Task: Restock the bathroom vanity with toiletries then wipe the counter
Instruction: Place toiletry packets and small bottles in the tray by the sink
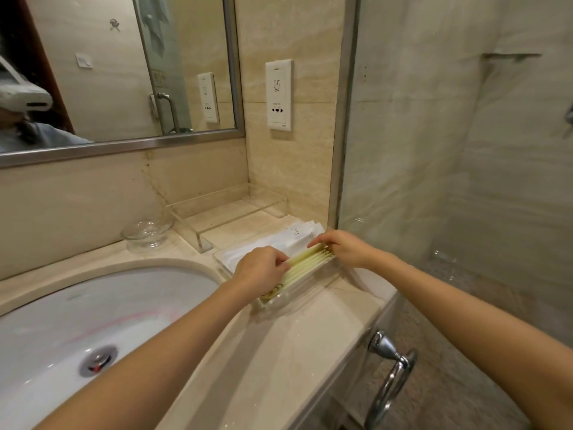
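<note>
Likely hotel bathroom, sink point(93, 308), mirror point(124, 72), shower glass point(449, 150)

Front of tray point(310, 287): bare counter point(294, 352).
Behind tray: clear stand point(229, 206).
Left of tray: sink point(108, 311), bowl point(148, 232).
Right of tray: shower glass point(434, 181).

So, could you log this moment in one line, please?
restocking | left hand: holds packets | right hand: holds packets | packets: in tray
</note>
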A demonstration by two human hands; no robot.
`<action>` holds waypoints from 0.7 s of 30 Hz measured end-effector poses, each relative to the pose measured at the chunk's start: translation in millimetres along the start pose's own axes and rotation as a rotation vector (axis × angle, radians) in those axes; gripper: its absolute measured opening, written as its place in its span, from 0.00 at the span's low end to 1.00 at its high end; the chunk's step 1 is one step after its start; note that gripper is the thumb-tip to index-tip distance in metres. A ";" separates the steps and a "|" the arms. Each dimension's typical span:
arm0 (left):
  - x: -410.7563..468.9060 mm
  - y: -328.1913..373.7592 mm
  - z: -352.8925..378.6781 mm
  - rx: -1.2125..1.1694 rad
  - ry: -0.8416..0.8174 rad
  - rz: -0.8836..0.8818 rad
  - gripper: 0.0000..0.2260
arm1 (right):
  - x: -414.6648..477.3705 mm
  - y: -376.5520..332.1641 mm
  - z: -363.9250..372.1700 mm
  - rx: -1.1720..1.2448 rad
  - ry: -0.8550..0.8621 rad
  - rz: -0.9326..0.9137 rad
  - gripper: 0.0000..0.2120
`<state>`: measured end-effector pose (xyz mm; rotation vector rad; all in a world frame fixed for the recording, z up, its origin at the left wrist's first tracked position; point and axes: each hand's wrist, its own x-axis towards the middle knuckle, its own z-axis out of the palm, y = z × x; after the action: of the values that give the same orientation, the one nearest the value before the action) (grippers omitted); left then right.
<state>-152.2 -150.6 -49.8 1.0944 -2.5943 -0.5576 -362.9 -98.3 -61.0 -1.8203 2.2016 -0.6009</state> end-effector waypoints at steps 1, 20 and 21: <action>-1.9 -0.6 -0.4 0.015 -0.005 0.013 0.12 | 0.5 -0.6 0.4 0.012 -0.015 0.004 0.27; -19.1 -3.0 7.6 -0.001 0.113 -0.005 0.21 | 12.6 -16.6 13.7 0.007 0.051 0.129 0.10; -19.0 -3.2 7.7 0.001 0.125 -0.008 0.20 | 12.1 -16.5 14.1 0.016 0.066 0.126 0.10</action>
<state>-140.3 -136.9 -59.8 1.1035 -2.4846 -0.4733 -344.9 -114.9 -65.2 -1.6618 2.3261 -0.6597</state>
